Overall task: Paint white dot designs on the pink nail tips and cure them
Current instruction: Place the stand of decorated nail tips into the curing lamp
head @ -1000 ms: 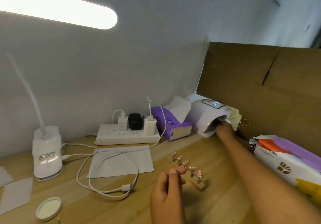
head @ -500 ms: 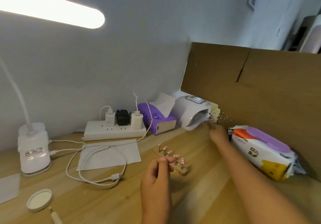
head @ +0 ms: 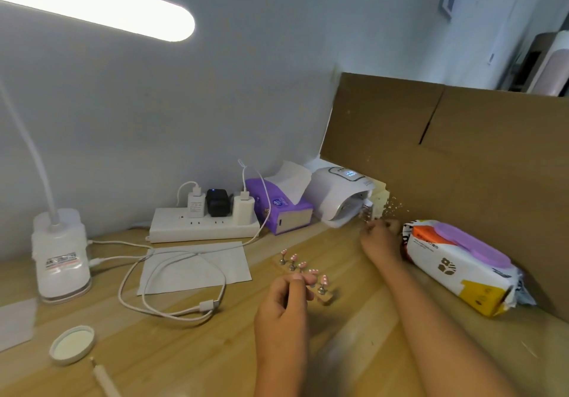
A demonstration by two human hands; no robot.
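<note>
- Loosely curled, the left hand (head: 284, 299) sits over the middle of the wooden desk (head: 191, 344), fingertips at the near end of the nail holder; whether it pinches anything cannot be told
- Right hand (head: 380, 238) is stretched to the far right of the desk at the mouth of the curing lamp, fingers bunched around something small and blurred; what it grips cannot be told
- Brown cardboard panel (head: 462, 156) stands along the desk's right edge
- White desk lamp (head: 60, 252) stands at the left edge, its lit bar high over the desk
- Wet-wipes pack (head: 462, 261) lies against the cardboard on the right, just beside the right hand
- White power strip (head: 204, 225) with three chargers lies along the back edge
- White curing lamp (head: 338, 199) sits in the back right corner, display lit
- Purple tissue box (head: 278, 209) stands between the power strip and the curing lamp
- Paper sheet (head: 197, 265) lies in front of the power strip, a white cable (head: 172, 292) looped across it
- Nail holder (head: 303, 276), a wooden strip, lies mid-desk, carrying pink nail tips (head: 324, 279) with white dots on upright stands
- White jar lid (head: 72, 346) lies near the front left corner, a thin pen (head: 104, 378) just beside it at the front edge
</note>
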